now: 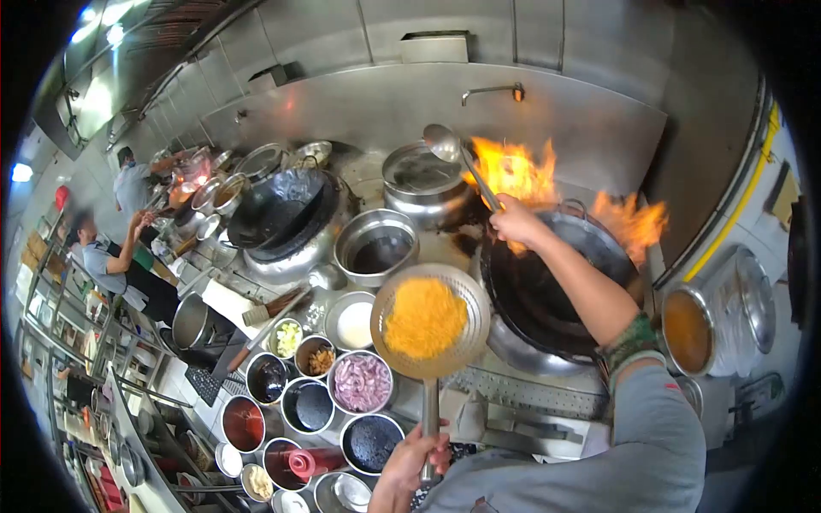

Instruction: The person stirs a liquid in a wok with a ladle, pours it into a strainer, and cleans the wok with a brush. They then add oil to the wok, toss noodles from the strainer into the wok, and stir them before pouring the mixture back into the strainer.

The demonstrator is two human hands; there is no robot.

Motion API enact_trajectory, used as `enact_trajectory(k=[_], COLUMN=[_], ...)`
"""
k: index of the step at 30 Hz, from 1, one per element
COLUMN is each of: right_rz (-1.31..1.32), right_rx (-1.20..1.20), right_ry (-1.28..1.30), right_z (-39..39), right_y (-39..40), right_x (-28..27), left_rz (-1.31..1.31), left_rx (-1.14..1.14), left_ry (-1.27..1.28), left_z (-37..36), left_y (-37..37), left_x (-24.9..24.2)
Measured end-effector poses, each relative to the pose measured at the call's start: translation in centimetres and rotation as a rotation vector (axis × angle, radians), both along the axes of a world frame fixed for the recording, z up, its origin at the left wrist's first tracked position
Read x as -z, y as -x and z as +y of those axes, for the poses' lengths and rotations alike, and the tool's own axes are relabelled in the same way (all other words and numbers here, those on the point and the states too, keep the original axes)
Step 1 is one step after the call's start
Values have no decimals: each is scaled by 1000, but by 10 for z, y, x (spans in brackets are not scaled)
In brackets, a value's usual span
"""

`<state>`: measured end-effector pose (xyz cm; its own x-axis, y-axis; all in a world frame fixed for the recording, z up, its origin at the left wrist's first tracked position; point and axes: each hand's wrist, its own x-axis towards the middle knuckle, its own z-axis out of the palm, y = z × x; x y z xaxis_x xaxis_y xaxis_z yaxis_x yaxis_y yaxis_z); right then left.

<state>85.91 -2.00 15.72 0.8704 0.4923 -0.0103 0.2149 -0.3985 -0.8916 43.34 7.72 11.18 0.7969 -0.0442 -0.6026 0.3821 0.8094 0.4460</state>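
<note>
Left hand (417,457) grips the handle of a strainer (475,299) holding orange shreds (425,317), beside a bowl of chopped onions (362,383); right hand (515,221) clasps a ladle (442,143) above the flaming wok (556,282).

The right sleeve (658,427) of the grey shirt (530,487) is short, with a small red mark (671,386); a green camouflage-patterned band (631,344) circles the right arm (586,286).

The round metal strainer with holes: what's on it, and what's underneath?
A loose heap of orange-yellow shreds lies on the round perforated metal strainer, whose handle the left hand grips. Whatever is directly underneath is covered from this view.
</note>
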Motion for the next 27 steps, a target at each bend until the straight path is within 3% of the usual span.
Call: enact_trajectory(k=[4,5,6,8,10,12,16,18,20,24,26,27], right_rz=[-286,104,101,1278,1301,1341,1437,1388,1354,1355,1388,1220], right_rx=[126,74,66,-117,-37,-150,-226,-186,-140,-44,-71,-9], right_ry=[447,146,141,-1049,-1159,-1347,-1309,-1261,-1199,-1070,-908,-777], right_z=[81,86,88,87,71,53,8,-10,-30,-58,-71,-73], right_y=[-82,-63,-77,-108,-68,-46,16,58,91,141,164,176], right_x=[68,39,46,60,24,10,-10,-22,-27,-12,-3,3], left_rz=[34,56,75,65,73,47,104,104,126,-3,61,113], left_rx=[-7,1,11,2,-17,5,4,20,47,97,40,-21], left_ry=[22,37,53,62,112,109,179,341,185,125,89,39], left_z=[-4,-5,-6,-6,-3,3,15,24,22,29,21,18], left_y=[3,3,3,-4,-17,-32,-67,-80,-81,-80,-79,-78], left_x=[4,6,8,16,28,56,93,122,133,120,98,93])
